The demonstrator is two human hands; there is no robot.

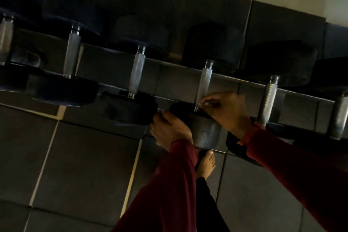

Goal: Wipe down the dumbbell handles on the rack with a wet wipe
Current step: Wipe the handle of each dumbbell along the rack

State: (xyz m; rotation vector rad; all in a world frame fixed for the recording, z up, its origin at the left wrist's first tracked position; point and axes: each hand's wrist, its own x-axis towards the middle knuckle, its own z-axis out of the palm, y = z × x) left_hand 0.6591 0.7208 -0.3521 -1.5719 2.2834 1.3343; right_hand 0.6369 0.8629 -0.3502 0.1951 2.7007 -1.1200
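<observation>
Right hand [228, 111] pinches the wipe [204, 104] at the handle's [204, 85] lower end — axis runs up-frame. Left hand [169, 130] cups the near head [205, 132], centre frame.

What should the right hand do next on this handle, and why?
Probably slide the right hand up the knurled handle. Its fingers pinch what looks like a small pale wipe at the handle's bottom end, and the left hand braces the dumbbell's lower head.
</observation>
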